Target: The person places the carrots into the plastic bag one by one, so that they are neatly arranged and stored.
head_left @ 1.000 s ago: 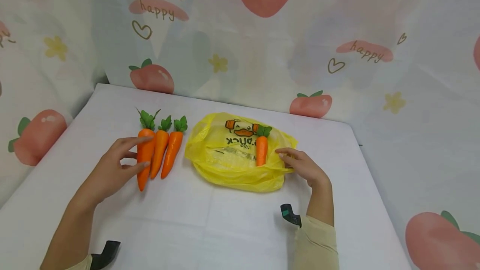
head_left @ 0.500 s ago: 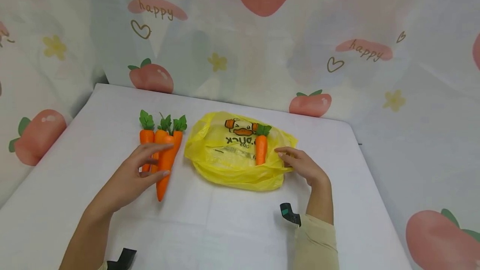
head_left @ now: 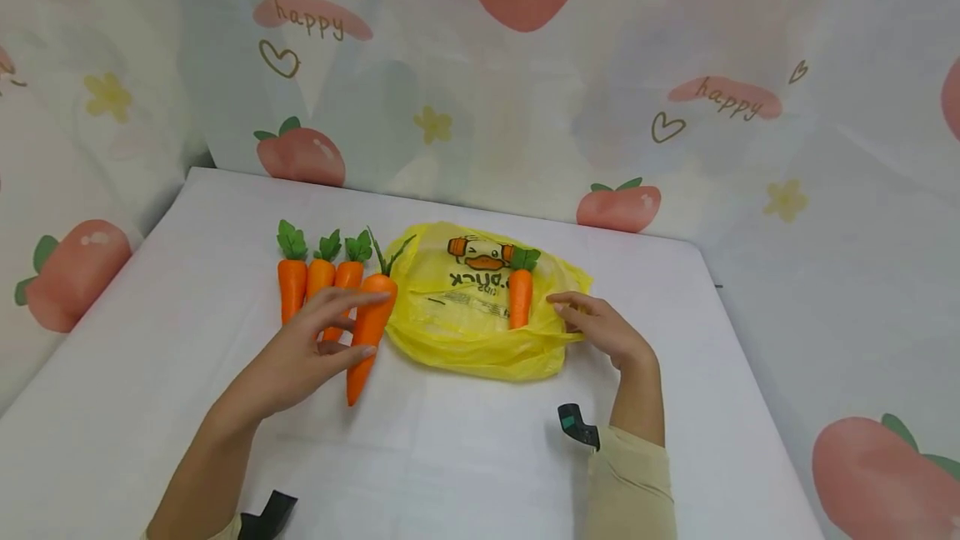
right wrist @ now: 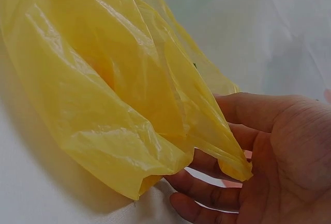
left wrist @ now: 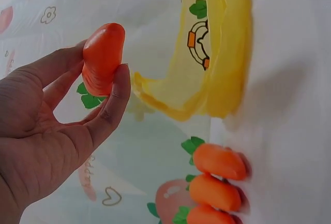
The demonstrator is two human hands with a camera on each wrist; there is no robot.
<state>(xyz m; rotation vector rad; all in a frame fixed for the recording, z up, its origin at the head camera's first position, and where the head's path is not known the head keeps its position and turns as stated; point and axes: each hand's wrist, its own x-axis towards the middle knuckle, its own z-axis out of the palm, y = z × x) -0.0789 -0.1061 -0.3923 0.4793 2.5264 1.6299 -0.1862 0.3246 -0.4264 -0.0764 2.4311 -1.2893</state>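
Observation:
My left hand (head_left: 303,361) pinches an orange carrot (head_left: 372,323) with green leaves between thumb and fingers, raised off the table. The left wrist view shows its rounded tip pointing toward the camera. In the head view this carrot overlaps the left edge of a yellow plastic bag (head_left: 480,352) with a printed duck. Another carrot (head_left: 520,298) lies in the bag's mouth, its lower end hidden behind the near rim. At the bag's right edge, my right hand (right wrist: 289,151) holds the plastic (right wrist: 103,125) between thumb and fingers.
Three more carrots lie side by side left of the bag; the nearest to it is a slim carrot (left wrist: 220,162), partly covered by my left hand in the head view. A white table (head_left: 435,457) bears everything, with a patterned cloth backdrop (head_left: 510,107) behind.
My left hand has carried the carrot rightward from over the row of carrots to the bag's left edge, uncovering the row's leftmost carrot. My right hand stays at the bag.

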